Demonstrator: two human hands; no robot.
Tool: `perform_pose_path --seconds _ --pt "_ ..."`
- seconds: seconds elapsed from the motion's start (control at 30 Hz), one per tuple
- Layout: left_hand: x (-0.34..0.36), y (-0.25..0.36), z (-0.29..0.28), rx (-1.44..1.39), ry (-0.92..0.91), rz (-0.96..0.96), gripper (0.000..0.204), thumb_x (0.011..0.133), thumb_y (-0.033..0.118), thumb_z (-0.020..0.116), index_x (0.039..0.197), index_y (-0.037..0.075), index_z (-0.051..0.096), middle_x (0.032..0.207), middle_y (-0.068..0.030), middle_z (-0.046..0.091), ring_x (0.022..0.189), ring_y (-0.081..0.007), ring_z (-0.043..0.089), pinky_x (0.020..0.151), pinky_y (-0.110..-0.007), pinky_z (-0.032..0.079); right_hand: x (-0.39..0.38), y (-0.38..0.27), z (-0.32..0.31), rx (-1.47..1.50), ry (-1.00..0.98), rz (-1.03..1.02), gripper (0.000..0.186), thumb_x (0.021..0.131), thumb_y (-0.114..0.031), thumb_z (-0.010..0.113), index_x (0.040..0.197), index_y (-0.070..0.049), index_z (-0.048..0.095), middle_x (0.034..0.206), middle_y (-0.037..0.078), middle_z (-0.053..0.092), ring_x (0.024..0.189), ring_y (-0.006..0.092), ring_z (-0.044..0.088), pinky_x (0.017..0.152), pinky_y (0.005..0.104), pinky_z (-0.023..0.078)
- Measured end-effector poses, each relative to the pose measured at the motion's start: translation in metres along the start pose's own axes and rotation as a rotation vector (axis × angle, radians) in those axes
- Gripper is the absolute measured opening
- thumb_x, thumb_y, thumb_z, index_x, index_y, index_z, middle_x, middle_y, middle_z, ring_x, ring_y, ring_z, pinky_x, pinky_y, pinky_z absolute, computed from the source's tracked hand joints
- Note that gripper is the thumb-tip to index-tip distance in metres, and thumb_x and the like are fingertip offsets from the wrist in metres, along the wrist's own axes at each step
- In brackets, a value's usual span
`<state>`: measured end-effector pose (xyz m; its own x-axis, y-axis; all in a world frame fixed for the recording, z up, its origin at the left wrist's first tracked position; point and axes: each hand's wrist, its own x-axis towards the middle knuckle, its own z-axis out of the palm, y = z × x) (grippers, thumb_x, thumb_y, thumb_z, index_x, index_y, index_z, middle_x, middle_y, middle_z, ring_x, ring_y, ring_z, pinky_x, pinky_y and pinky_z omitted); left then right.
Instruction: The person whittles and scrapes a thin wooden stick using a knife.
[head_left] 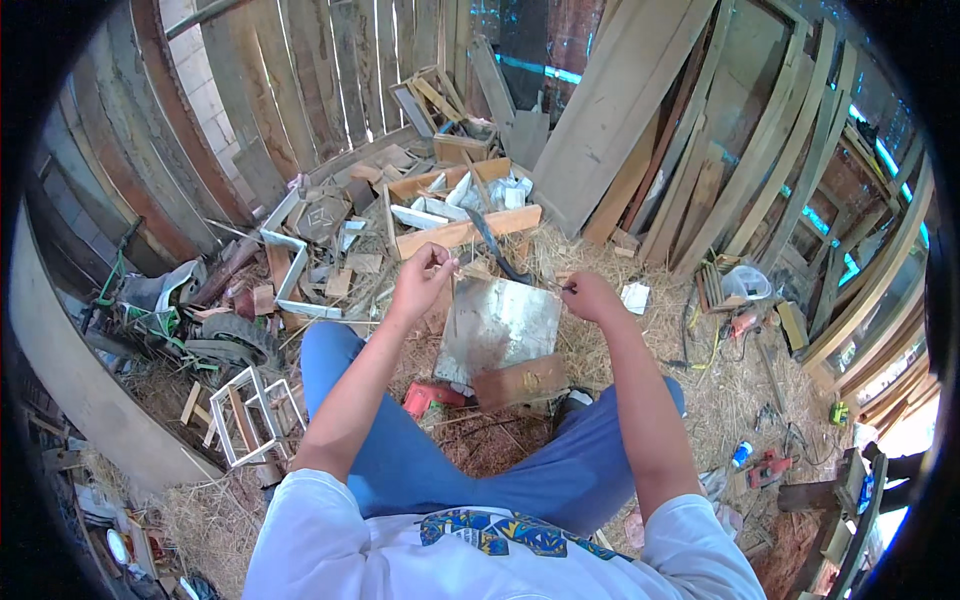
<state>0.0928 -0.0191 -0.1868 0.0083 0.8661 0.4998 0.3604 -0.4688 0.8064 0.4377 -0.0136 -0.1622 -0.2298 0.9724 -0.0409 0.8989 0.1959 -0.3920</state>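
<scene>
My left hand [418, 284] is raised over the upper left corner of a grey, stained square panel [505, 325], its thumb and fingers pinched together. What they hold, if anything, is too small to make out. At the panel's upper right corner my right hand [592, 298] is closed, and a small dark tip pokes out from its fingers; I cannot tell its kind. A brown wooden block [520, 382] lies across the panel's near edge, between my legs. Just beyond the panel, a dark curved metal strip [490, 240] leans against a wooden crate.
The crate [470, 235] holds white pieces. A red tool [432, 397] lies beside the panel's near left corner. Small wooden frames [245, 415] stand at left, near scrap wood. Long planks [630, 110] lean at back right; red power tools [770, 468] and cords lie on straw at right.
</scene>
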Motion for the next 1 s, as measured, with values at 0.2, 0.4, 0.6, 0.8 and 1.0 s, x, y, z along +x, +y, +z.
perform_pose_path --seconds 0.2,0.4,0.6,0.8,1.0 --pt "0.034 0.052 -0.025 -0.230 -0.006 -0.061 0.018 0.096 0.011 0.074 0.089 0.005 0.058 0.082 0.0051 0.057 0.072 -0.0038 0.048 0.067 -0.022 0.042 -0.004 -0.009 -0.013 0.077 0.138 0.017 0.026 0.085 -0.021 0.069 0.099 -0.001 0.075 0.098 0.024 0.073 0.094 0.0407 0.071 0.085 0.0478 0.056" --pt "0.059 0.110 -0.048 -0.448 0.033 -0.140 0.013 0.100 0.016 0.069 0.096 0.007 0.061 0.088 0.0024 0.065 0.078 -0.0060 0.058 0.072 -0.024 0.048 0.001 -0.018 -0.018 0.140 0.233 0.082 0.026 0.086 -0.022 0.068 0.104 -0.003 0.072 0.099 0.022 0.073 0.093 0.0417 0.070 0.083 0.0494 0.055" --pt "0.070 0.124 -0.079 -0.643 0.083 -0.230 0.016 0.105 0.026 0.063 0.103 0.010 0.063 0.100 -0.0016 0.073 0.083 -0.0088 0.063 0.080 -0.029 0.053 0.010 -0.039 -0.009 0.245 0.393 0.090 0.027 0.090 -0.025 0.066 0.106 -0.004 0.070 0.100 0.023 0.072 0.095 0.0400 0.070 0.084 0.0472 0.055" --pt "0.085 0.121 -0.104 -0.796 0.119 -0.319 0.023 0.106 0.027 0.059 0.118 0.009 0.065 0.113 -0.0045 0.073 0.087 -0.0123 0.066 0.083 -0.030 0.054 -0.001 -0.042 0.019 0.619 0.479 0.021 0.027 0.095 -0.028 0.067 0.101 -0.001 0.064 0.081 0.013 0.065 0.070 0.0254 0.062 0.066 0.0385 0.051" --pt "0.085 0.122 -0.126 -0.852 0.167 -0.314 0.023 0.106 0.027 0.060 0.117 0.007 0.066 0.113 -0.0042 0.073 0.087 -0.0117 0.066 0.082 -0.030 0.054 -0.042 -0.162 -0.042 1.087 0.142 0.125 0.016 0.101 -0.022 0.065 0.105 -0.008 0.057 0.066 -0.004 0.046 0.052 0.0067 0.042 0.048 0.0264 0.037"
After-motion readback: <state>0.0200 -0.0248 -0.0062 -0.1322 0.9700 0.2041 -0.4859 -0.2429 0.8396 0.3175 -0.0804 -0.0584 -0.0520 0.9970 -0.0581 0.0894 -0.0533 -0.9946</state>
